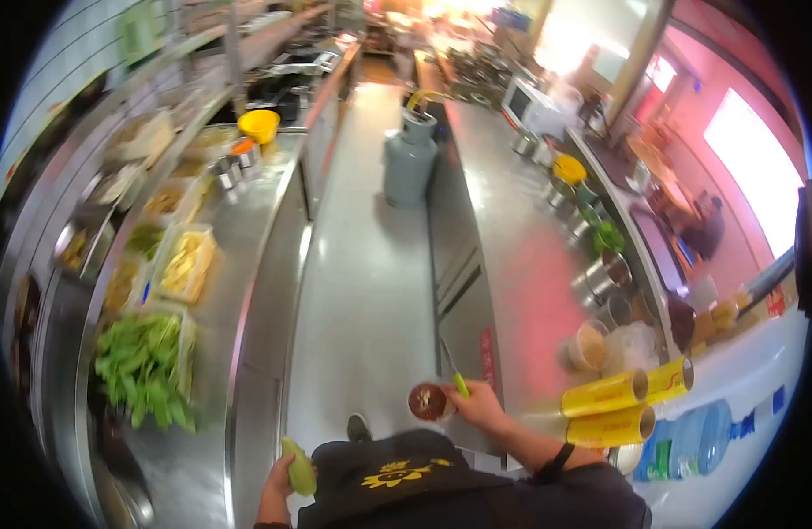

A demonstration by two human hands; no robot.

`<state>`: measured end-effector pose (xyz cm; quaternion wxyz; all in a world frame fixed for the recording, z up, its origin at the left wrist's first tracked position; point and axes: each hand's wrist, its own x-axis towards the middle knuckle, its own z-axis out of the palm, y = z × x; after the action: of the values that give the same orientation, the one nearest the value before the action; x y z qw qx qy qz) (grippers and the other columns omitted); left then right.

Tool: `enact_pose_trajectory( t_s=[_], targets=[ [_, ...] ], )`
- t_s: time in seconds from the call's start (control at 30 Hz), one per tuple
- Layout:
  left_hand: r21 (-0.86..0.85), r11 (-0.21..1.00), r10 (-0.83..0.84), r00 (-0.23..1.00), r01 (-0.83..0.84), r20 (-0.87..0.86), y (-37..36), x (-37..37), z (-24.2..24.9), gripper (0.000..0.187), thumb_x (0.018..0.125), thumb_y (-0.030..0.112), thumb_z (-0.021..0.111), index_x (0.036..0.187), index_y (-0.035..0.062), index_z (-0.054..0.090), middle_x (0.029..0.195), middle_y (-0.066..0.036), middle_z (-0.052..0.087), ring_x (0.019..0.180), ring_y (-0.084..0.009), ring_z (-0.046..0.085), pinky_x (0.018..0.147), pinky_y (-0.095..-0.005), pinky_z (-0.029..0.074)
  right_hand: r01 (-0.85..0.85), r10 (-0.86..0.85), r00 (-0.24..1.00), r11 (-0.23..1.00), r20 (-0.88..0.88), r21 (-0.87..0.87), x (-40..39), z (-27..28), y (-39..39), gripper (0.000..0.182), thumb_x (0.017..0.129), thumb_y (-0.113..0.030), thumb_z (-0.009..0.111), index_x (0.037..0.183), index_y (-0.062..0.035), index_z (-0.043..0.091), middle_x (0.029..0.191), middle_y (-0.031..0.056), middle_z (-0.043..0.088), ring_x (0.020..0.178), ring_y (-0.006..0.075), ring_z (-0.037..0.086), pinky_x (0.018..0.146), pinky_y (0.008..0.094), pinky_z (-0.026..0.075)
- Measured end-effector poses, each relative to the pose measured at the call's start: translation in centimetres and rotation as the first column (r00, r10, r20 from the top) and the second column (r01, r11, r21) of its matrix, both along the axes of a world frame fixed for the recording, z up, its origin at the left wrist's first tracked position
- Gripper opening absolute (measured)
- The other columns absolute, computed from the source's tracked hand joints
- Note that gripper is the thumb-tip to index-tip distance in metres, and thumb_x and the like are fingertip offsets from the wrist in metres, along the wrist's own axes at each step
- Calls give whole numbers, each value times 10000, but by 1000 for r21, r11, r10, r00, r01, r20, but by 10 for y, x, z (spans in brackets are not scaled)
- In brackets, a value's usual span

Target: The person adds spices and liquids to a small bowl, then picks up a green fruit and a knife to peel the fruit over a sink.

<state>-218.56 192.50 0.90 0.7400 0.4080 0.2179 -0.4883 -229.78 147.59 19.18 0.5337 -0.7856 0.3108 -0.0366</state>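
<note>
My left hand [278, 485], low in the view beside the dark apron, is closed around a long pale-green vegetable [300, 467]; its exact kind I cannot make out. My right hand [478, 407] is closed around a knife [460, 383] with a bright green handle, its thin blade pointing away from me. The same hand also grips the edge of a small round container [431, 402] with dark red-brown contents and some pale bits. Both hands are over the aisle, apart from each other.
Leafy greens [146, 361] and food tubs line the left steel counter [221, 309]. A grey gas cylinder [411, 163] stands in the aisle ahead. Metal pots [600, 275], yellow film rolls [610, 425] and a blue water bottle [688, 441] are on the right.
</note>
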Motion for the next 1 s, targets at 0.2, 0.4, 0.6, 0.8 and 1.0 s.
enact_pose_trajectory(
  t_s=[0.2, 0.4, 0.6, 0.8, 1.0],
  targets=[
    [-113, 968, -205, 965, 225, 166, -185, 232, 55, 470, 820, 345, 606, 1152, 38, 479, 974, -142, 591, 853, -311, 617, 766, -458, 524, 258, -260, 955, 966, 143, 38, 154, 33, -109, 202, 881, -154, 582, 929, 26, 661, 648, 50, 600, 586, 90, 540, 547, 279, 451],
    [-147, 944, -258, 939, 294, 227, -321, 411, 88, 521, 812, 365, 619, 1193, 51, 453, 1011, -136, 571, 891, -308, 604, 818, -468, 499, 297, -326, 932, 937, 159, 181, 325, 21, -241, 242, 863, -133, 585, 1011, 45, 657, 657, 46, 610, 594, 102, 566, 578, 259, 455],
    [-133, 961, -203, 944, 243, 261, -400, 555, 139, 567, 806, 414, 609, 1209, 46, 451, 1014, -143, 574, 877, -304, 615, 820, -463, 505, 125, -156, 972, 977, 175, 175, 532, 49, -352, 253, 864, -140, 579, 1015, 47, 658, 647, 45, 603, 585, 92, 559, 570, 254, 444],
    [-299, 946, -25, 948, 125, 318, -508, 716, 147, 613, 789, 440, 622, 1200, 17, 455, 1015, -154, 574, 900, -312, 622, 816, -466, 520, 18, -41, 986, 989, 159, 148, 741, 47, -452, 251, 855, -130, 585, 1011, 51, 660, 670, 58, 622, 579, 99, 565, 531, 256, 444],
    [-404, 839, -254, 918, 365, 304, -666, 949, 138, 607, 792, 392, 666, 1207, -1, 463, 1063, -168, 589, 940, -322, 625, 828, -471, 521, 69, -76, 995, 991, 67, 111, 898, 20, -547, 249, 855, -152, 578, 991, 33, 674, 640, 52, 614, 561, 92, 557, 521, 254, 438]
  ],
)
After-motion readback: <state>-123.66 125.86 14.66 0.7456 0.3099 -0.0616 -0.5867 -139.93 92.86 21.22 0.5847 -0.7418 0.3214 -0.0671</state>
